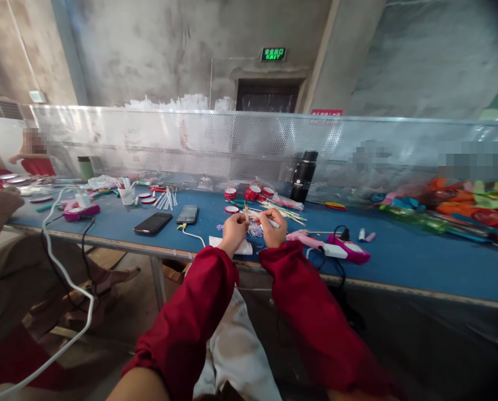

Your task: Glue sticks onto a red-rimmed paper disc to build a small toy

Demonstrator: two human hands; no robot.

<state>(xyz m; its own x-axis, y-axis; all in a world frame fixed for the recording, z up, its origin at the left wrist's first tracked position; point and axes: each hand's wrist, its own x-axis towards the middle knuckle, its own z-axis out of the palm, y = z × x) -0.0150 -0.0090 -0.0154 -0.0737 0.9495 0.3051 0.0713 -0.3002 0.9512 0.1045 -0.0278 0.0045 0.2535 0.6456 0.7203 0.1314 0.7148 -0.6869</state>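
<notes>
My left hand (234, 233) is closed in a pinch above the table, on a thin stick (246, 207) with a yellowish upper end; its exact kind is too small to tell. Close beside it, my right hand (274, 228) has its fingers closed round a white pen-like stick (274, 224), pointing towards the left hand. Under the hands lie small pale and lilac scraps (255, 229) and a white sheet of paper (243, 248). Thin wooden sticks (292, 214) are fanned out just behind my right hand. Red-and-white round pieces (254, 192) are stacked beyond.
A pink glue gun (305, 239) and magenta power strip (351, 250) lie right. A black thermos (304, 178) stands behind. Leftward are a phone (152, 223), a cup of white sticks (127, 196) and a co-worker's hand (0, 207). Colourful material (469, 206) is heaped far right.
</notes>
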